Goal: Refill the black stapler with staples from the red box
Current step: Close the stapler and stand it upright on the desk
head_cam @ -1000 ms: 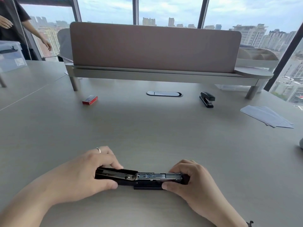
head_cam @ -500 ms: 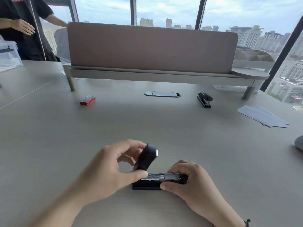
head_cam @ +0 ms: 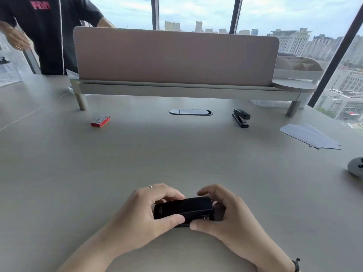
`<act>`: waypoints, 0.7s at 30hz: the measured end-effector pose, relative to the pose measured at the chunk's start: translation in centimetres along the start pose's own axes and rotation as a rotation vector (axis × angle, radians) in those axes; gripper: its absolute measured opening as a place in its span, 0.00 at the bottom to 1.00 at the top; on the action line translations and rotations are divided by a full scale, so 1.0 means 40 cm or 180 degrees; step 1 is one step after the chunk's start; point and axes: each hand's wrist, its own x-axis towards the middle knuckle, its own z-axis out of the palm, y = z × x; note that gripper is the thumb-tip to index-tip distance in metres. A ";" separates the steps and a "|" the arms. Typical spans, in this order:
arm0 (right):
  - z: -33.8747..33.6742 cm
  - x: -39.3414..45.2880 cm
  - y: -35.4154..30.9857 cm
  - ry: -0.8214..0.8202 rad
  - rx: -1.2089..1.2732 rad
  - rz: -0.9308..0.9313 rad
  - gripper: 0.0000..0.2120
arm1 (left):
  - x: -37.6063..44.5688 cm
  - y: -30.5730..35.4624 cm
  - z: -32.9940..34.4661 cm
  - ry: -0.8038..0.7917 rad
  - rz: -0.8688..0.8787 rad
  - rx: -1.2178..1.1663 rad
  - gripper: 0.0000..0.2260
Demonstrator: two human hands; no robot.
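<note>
A black stapler lies near the table's front edge with its top cover folded down over the base. My left hand grips its left end, thumb in front and fingers behind. My right hand holds the right end, thumb at the front, fingers arched over the back. The staple rail is hidden under the cover. The red staple box lies far off at the back left, closed as far as I can see.
A second black stapler stands at the back right. White papers lie at the right, a grey controller at the right edge. A desk divider on a shelf crosses the back. A person in black stands back left.
The stapler's cover, flat open a second ago and upright half a second ago, has swung down shut over the base under my left hand. The person behind stepped closer.
</note>
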 end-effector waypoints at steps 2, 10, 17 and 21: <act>-0.020 -0.010 0.004 -0.0104 0.0359 -0.0049 0.22 | -0.008 -0.010 -0.005 0.0020 -0.0082 -0.0020 0.14; -0.050 -0.036 0.039 0.0050 0.0341 -0.0068 0.16 | -0.011 -0.013 -0.007 -0.0011 -0.0101 0.0080 0.10; -0.040 -0.029 0.027 -0.0008 -0.0109 -0.0131 0.11 | -0.011 -0.019 -0.003 -0.0059 -0.0044 0.0065 0.11; -0.044 -0.029 0.024 -0.0052 -0.0158 -0.0125 0.08 | -0.011 -0.021 0.001 -0.0092 -0.0062 0.0091 0.10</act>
